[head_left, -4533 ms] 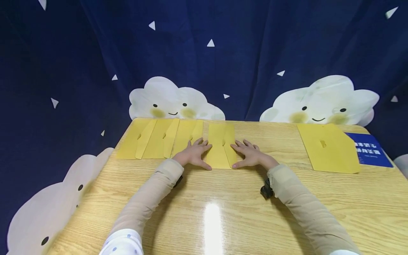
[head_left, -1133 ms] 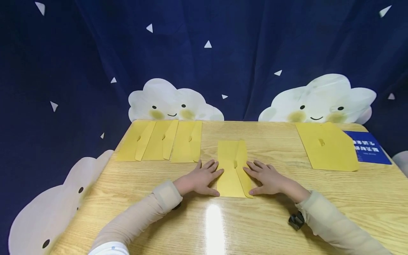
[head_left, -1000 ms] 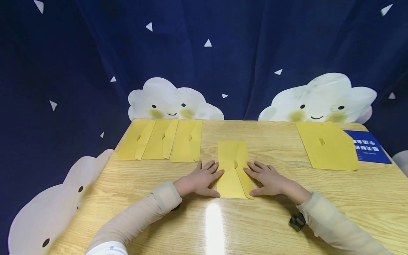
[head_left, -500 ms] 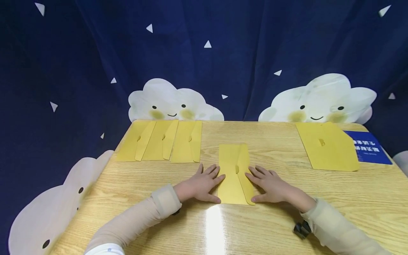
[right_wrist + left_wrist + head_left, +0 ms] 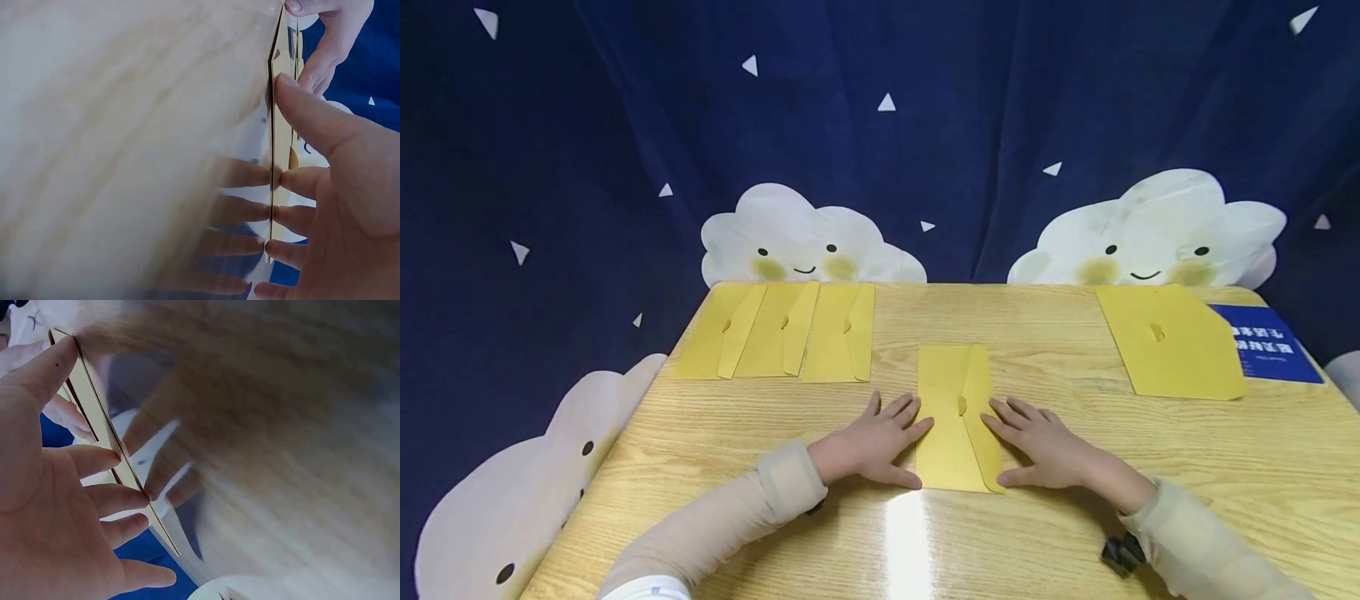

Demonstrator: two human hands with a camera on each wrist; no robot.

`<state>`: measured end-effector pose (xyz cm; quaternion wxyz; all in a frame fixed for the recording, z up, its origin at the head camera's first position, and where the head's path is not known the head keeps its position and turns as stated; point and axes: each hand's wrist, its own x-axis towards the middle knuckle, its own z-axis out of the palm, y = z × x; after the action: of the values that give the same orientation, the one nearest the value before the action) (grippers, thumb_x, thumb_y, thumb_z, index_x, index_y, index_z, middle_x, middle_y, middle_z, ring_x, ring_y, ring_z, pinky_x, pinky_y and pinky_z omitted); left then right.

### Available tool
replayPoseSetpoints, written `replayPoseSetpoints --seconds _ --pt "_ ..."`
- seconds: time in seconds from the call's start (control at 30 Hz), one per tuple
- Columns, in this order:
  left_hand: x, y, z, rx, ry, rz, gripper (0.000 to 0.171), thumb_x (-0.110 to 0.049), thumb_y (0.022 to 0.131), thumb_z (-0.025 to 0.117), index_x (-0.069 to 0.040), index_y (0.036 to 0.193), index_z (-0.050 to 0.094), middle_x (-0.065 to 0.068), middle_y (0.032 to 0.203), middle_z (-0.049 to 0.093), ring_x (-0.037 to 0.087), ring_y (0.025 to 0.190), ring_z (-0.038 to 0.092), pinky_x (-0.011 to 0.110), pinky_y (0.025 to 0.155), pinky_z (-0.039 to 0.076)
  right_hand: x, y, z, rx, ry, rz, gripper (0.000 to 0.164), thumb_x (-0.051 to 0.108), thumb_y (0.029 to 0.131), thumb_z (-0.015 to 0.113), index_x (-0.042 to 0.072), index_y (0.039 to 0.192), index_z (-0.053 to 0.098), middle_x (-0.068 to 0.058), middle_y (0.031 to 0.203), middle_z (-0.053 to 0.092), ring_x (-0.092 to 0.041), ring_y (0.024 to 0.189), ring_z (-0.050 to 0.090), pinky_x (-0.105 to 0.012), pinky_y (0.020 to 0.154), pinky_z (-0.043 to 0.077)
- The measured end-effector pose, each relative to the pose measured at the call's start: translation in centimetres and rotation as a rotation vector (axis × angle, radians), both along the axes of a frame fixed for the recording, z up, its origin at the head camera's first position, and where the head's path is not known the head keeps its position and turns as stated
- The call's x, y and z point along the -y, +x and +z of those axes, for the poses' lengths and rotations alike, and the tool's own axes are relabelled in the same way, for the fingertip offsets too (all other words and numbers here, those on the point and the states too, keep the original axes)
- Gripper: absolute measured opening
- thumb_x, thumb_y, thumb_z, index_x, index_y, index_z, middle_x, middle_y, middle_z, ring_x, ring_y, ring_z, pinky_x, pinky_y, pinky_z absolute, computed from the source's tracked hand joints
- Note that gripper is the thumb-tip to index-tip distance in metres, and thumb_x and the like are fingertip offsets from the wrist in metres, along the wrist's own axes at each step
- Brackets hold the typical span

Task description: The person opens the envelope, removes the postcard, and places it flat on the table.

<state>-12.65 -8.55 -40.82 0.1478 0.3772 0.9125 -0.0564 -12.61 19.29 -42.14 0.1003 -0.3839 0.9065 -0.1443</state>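
Observation:
A yellow paper envelope (image 5: 942,417) lies flat on the table, its flap folded over along the right side and tucked at a small slot. My left hand (image 5: 880,440) rests spread at its left edge, fingertips and thumb touching that edge. On the opposite side my right hand (image 5: 1043,446) lies with spread fingers on the flap's edge, the thumb at the near right corner. Low in the left wrist view, the envelope's thin edge (image 5: 94,412) runs under the fingertips. The right wrist view shows the envelope (image 5: 283,119) edge-on against the fingertips of the right hand.
Three yellow envelopes (image 5: 838,333) with folded flaps lie in a row at the back left. At the back right a yellow envelope (image 5: 1180,354) with its flap unfolded overlaps a blue printed card (image 5: 1270,343). A dark blue curtain (image 5: 970,125) hangs behind the wooden table (image 5: 737,433).
Both hands have drawn the envelope from beside the back row toward the near side and slightly right. The other envelopes and the card have stayed put.

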Motion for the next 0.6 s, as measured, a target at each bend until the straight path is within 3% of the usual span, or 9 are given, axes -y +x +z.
replayPoseSetpoints --seconds 0.6 --pt "-0.5 1.7 -0.4 -0.030 0.001 -0.025 0.087 -0.068 0.079 0.046 -0.016 0.146 0.023 0.016 0.149 0.016 0.028 0.137 0.009 0.058 0.103 0.015 -0.7 1.8 0.1 -0.012 0.005 0.009 0.083 0.058 0.081 0.055 0.002 0.139 0.036 -0.023 0.143 0.027 -0.046 0.129 0.021 -0.066 0.090 0.025"
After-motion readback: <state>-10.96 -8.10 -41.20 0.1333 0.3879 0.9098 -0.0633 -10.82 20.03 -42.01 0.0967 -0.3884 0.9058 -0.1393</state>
